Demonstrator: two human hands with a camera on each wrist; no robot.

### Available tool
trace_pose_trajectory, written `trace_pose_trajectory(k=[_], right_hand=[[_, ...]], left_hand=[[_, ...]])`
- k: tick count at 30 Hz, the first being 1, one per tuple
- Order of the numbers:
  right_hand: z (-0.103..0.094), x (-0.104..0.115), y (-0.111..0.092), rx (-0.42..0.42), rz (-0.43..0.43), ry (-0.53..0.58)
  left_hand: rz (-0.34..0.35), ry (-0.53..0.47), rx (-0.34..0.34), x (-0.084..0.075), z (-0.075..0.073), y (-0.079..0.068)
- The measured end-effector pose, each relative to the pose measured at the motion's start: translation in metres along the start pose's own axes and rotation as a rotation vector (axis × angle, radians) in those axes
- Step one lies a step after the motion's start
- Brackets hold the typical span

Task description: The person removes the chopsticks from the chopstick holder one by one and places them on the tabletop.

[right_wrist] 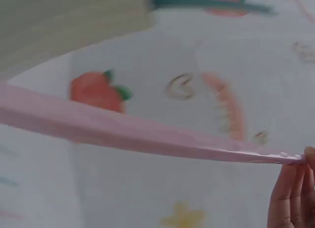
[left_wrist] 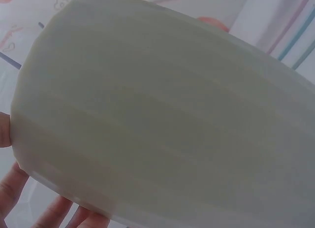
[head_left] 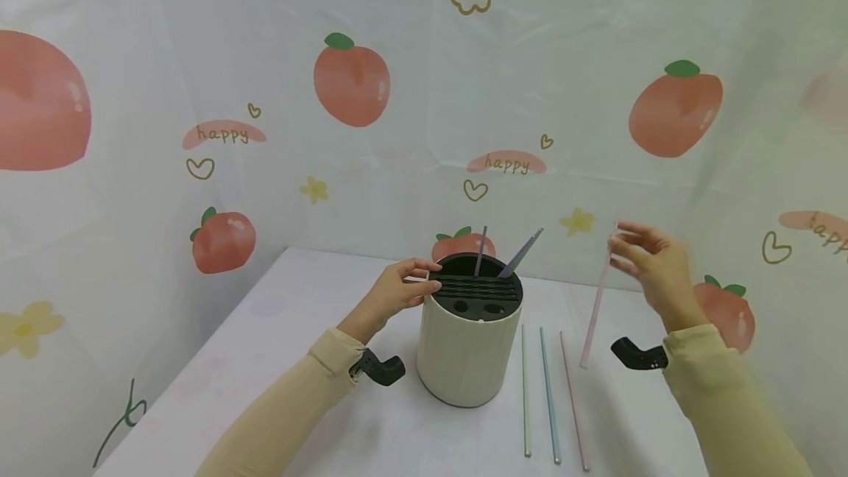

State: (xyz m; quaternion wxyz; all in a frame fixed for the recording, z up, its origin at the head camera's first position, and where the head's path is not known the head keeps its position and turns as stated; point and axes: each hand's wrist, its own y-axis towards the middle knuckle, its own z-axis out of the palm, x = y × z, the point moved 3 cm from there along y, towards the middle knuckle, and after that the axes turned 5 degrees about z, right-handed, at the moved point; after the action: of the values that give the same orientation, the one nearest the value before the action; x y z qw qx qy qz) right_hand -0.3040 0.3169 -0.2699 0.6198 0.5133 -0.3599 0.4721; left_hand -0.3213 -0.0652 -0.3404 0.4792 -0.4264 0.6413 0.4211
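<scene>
A cream cylindrical knife and utensil holder [head_left: 467,359] with a black slotted top [head_left: 478,288] stands upright on the table. My left hand [head_left: 391,289] holds its upper left rim, thumb over the slots; in the left wrist view the fingers [left_wrist: 51,213] lie along its side. To the right of the holder, my right hand [head_left: 656,271] pinches a pink chopstick [head_left: 598,308] by its upper end, so it slants down over the table. The pinching fingertips [right_wrist: 290,181] also show in the right wrist view. Bluish-purple chopsticks [head_left: 520,254] poke out of the holder's rear opening.
Green [head_left: 526,403], blue [head_left: 550,403] and pink [head_left: 573,403] chopsticks lie side by side on the white table [head_left: 384,433], right of the holder. A white sheet printed with peaches [head_left: 352,87] hangs behind. Black wrist cameras [head_left: 383,369] are strapped to both sleeves.
</scene>
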Motion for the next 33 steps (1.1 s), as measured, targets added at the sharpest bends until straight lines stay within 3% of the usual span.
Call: trace_pose_trajectory(k=[9,14,22,33], right_hand=[[-0.047,-0.109,-0.031,0.052,0.396,-0.46],[-0.058,-0.146,-0.046,0.052,0.546,-0.549],[-0.06,-0.173,-0.053,0.01,0.616,-0.626],[-0.054,-0.177,-0.052,-0.04,0.654,-0.668]], left_hand=[[-0.003,-0.004,0.006,-0.001,0.0,-0.001],[0.005,-0.007,0.01,-0.001,0.0,-0.001],[0.002,-0.006,0.009,-0.003,-0.001,-0.003],[0.008,-0.005,0.014,-0.002,-0.001,-0.002]])
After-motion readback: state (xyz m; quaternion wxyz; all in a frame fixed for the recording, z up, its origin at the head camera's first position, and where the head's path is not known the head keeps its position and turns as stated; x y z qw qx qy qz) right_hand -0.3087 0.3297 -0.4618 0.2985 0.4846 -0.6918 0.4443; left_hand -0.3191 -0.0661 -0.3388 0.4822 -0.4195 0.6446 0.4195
